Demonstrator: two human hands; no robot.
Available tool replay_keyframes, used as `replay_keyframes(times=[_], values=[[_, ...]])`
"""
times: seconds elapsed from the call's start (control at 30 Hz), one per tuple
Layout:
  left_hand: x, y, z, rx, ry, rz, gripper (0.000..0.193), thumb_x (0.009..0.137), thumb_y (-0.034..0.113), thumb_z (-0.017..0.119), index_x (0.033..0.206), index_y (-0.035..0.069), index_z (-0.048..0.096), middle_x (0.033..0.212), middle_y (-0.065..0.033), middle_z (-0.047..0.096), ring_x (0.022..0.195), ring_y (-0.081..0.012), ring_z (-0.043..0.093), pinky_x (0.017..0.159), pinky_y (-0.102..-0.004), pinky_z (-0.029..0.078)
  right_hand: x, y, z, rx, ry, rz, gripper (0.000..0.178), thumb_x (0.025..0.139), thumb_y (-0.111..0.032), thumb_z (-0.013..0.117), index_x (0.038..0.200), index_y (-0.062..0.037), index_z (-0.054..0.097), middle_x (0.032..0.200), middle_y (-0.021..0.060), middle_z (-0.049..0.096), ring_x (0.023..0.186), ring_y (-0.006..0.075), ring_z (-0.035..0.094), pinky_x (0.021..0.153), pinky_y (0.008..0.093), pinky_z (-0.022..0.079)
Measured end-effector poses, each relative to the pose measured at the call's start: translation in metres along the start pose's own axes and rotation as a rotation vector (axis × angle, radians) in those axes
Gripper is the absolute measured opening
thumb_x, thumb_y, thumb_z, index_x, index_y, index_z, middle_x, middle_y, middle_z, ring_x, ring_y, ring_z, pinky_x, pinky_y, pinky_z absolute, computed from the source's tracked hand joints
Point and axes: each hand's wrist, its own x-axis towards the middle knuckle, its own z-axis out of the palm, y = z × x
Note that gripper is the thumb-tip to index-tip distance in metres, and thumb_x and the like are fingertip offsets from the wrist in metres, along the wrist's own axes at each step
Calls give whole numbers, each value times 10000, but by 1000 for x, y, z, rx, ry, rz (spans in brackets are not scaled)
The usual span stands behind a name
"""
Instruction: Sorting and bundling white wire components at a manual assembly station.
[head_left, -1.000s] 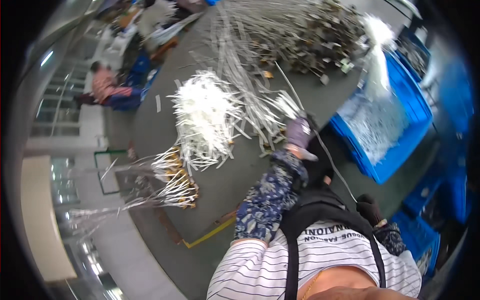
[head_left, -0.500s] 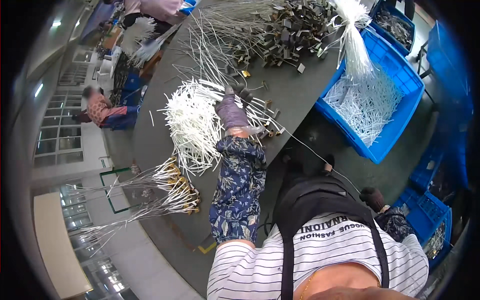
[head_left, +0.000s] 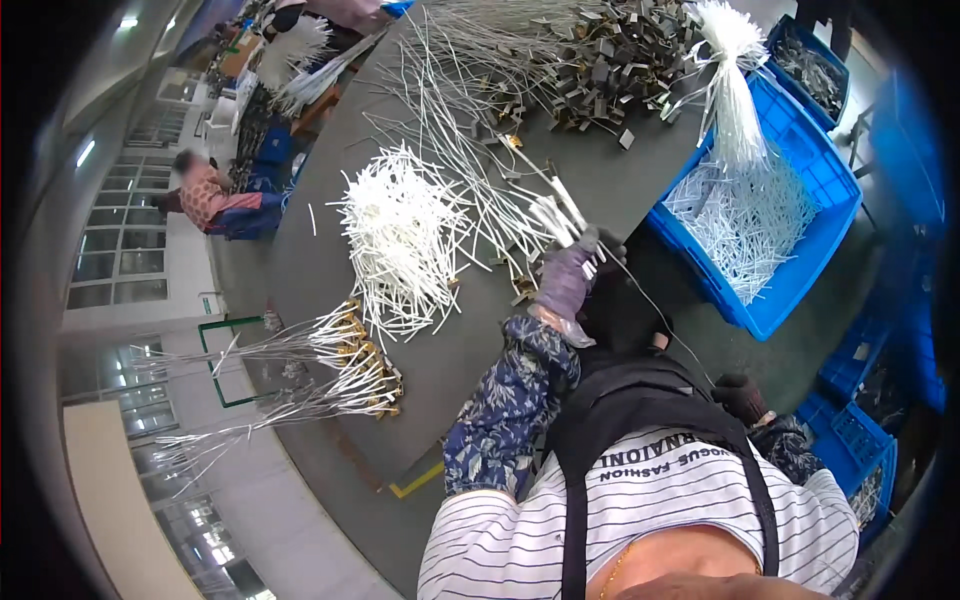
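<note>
My left hand (head_left: 572, 275), in a purple glove, is closed around a small bunch of short white tubes (head_left: 548, 215) at the table's near edge. A thin wire (head_left: 648, 290) runs from beside this hand down to my right hand (head_left: 740, 398). That hand, in a dark glove, is curled closed at the wire's end, low by my right side; its fingertips are partly hidden. A large heap of loose white tubes (head_left: 400, 240) lies left of my left hand. Long thin wires (head_left: 470, 150) lie on the table beyond it.
Dark block-shaped parts (head_left: 600, 60) are piled on the far table. Tied bundles of wires with white sleeves (head_left: 350, 360) lie at the left edge. A blue crate (head_left: 835, 215) of white tubes stands right of the table. A person (head_left: 210, 200) is at the far left.
My left hand has moved right and nearer to me, away from the heap, with white tubes in its grip. My right hand has stayed about where it was with the wire.
</note>
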Motion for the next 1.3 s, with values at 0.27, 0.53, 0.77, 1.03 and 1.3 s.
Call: replay_keyframes(times=[0.27,0.53,0.77,1.03,1.3], values=[[-7,117,-71,-206,557,385,246,879,248,652,1004,40,614,875,-50,645,748,-178,629,671,-310,574,5,5,-4,-34,10,126,153,723,-199,681,797,-66,675,650,16,584,535,113,504,487,275,399],[-12,120,-71,-145,605,410,304,871,277,663,1022,27,581,898,-68,640,771,-203,628,691,-349,561,17,22,-4,-147,-1,-61,162,723,-203,681,809,-66,678,624,16,559,531,115,501,485,284,398],[-39,17,-20,-75,133,-42,472,946,362,489,1331,95,432,1145,-70,591,1028,-222,579,872,-428,487,20,-20,17,-165,-35,-6,215,730,-263,706,822,-71,683,621,22,554,558,112,502,501,292,387],[-54,82,-50,-182,634,-75,354,805,472,657,996,174,638,954,14,609,901,-197,547,776,-532,430,32,-81,30,-49,-63,4,111,758,-158,667,769,-48,663,575,1,522,511,97,479,473,268,364],[-24,7,-48,394,621,65,394,824,364,669,976,1,655,724,-115,649,703,-236,635,656,-358,493,108,-288,138,86,-289,-699,417,835,-228,623,1183,-23,524,1031,97,578,750,177,573,675,333,483]])
